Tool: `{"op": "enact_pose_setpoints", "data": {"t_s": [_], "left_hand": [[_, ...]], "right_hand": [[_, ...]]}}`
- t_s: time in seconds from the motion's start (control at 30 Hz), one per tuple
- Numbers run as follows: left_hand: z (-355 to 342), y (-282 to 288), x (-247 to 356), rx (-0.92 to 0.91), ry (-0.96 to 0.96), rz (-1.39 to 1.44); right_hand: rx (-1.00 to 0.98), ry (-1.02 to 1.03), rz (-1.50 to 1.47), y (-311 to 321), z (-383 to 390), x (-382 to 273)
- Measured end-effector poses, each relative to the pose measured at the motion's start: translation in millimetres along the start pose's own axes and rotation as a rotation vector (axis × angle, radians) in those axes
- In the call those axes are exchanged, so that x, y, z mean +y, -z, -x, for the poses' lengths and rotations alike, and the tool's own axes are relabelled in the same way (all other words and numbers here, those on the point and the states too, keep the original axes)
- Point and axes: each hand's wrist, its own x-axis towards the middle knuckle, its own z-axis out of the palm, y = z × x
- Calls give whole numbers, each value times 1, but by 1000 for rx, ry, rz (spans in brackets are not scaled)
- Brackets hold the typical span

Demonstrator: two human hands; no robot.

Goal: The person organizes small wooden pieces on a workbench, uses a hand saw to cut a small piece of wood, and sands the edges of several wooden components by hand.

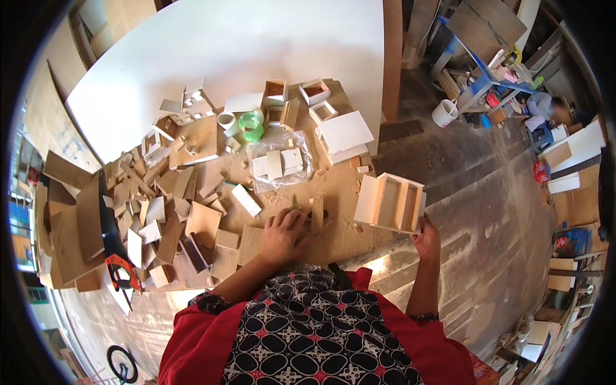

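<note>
My right hand (426, 241) grips the lower right corner of a small wooden box with open compartments (393, 204), its sides partly white, held just past the table's right edge. Over the table's near part is my left hand (284, 237), palm down with fingers extended and slightly blurred, and no held thing shows in it. Just right of those fingers a short wood strip (317, 215) stands beside a dark item it partly hides. A white-faced wood piece (246, 200) lies beyond the left hand.
Wood offcuts (172, 239) pile up on the left, beside an orange-handled saw (120, 272). Farther back are a green container (251, 127), a white cup (227, 122), a plastic bag with wood pieces (280, 163) and small boxes (314, 92). Another person (545, 109) sits far right.
</note>
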Motion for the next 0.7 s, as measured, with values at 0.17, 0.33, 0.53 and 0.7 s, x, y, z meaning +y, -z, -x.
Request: {"op": "enact_pose_setpoints", "data": {"t_s": [0.17, 0.33, 0.53, 0.7], "left_hand": [[-21, 18, 11, 113, 14, 70], [-111, 0, 44, 5, -342, 69], [-167, -79, 45, -15, -359, -56], [-149, -79, 42, -79, -289, -30]], "right_hand": [[30, 61, 13, 8, 19, -14], [171, 60, 37, 8, 28, -13], [190, 85, 68, 23, 36, -10], [179, 99, 48, 28, 49, -11]]}}
